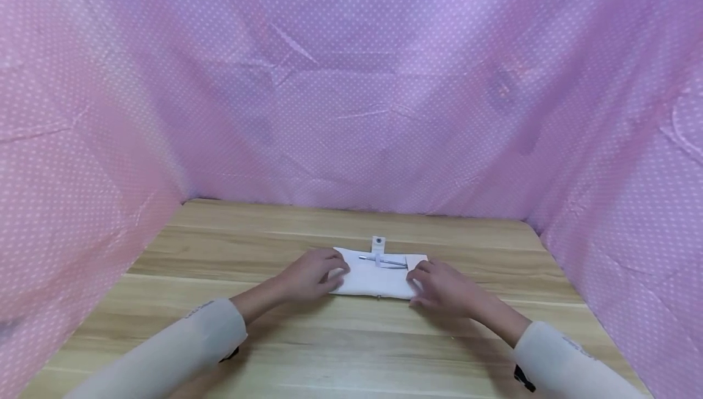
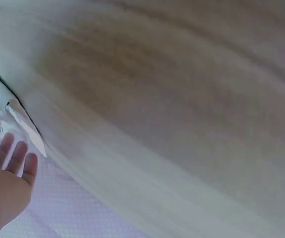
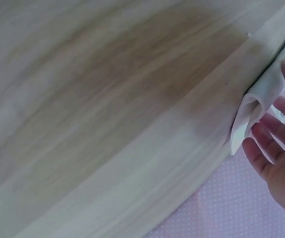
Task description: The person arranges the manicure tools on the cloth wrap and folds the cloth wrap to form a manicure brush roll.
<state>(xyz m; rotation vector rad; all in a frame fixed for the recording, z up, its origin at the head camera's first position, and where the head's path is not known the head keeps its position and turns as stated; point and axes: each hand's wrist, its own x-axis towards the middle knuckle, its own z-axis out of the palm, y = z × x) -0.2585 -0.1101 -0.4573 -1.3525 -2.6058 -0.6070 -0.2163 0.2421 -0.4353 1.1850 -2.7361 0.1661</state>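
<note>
A white soft case [image 1: 373, 283] with a snap-fastener tab [image 1: 378, 244] at its far edge lies on the wooden table between both hands. On its upper part rest slender silver rods [image 1: 392, 262], their exact kind too small to tell. My left hand [image 1: 317, 274] touches the case's left end with loosely bent fingers; the left wrist view shows those fingers [image 2: 17, 157] spread beside its edge. At the other end my right hand [image 1: 442, 286] rests by a folded-over white flap [image 1: 416, 262]. In the right wrist view, this case end [image 3: 254, 111] curls up beside relaxed fingers.
The wooden table [image 1: 340, 344] has rounded far corners. Pink dotted cloth [image 1: 351, 130] hangs behind it and along both sides. Light sleeves [image 1: 181, 344] cover both forearms.
</note>
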